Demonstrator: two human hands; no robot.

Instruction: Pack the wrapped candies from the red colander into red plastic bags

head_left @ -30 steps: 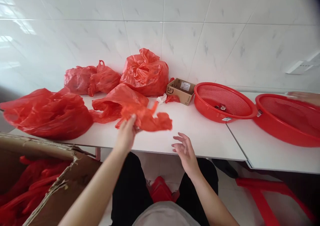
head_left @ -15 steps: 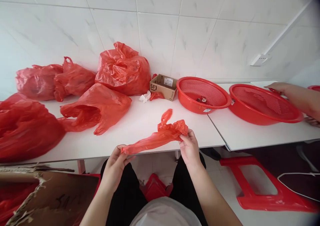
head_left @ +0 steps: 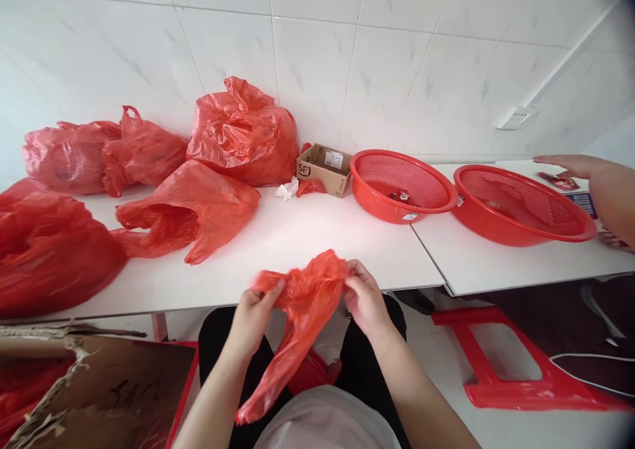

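Both of my hands pinch the top of an empty red plastic bag (head_left: pixel 297 310) just in front of the white table's (head_left: pixel 307 237) near edge. My left hand (head_left: pixel 255 310) grips its left corner and my right hand (head_left: pixel 364 297) grips its right side. The bag hangs down between them over my lap, its tail reaching toward my left forearm.
Several filled red bags (head_left: pixel 188 204) lie on the table's left half, one (head_left: pixel 243 131) against the tiled wall. A small cardboard box (head_left: pixel 325 168) and two red mesh baskets (head_left: pixel 401 184) (head_left: pixel 520 204) stand to the right. Another person's hand (head_left: pixel 590 178) reaches in at far right. A torn carton (head_left: pixel 99 383) sits lower left, a red stool (head_left: pixel 501 363) lower right.
My left hand took the bag off the table and my right hand joined it. The bag, stretched sideways half a second ago, now hangs down between hands drawn closer together.
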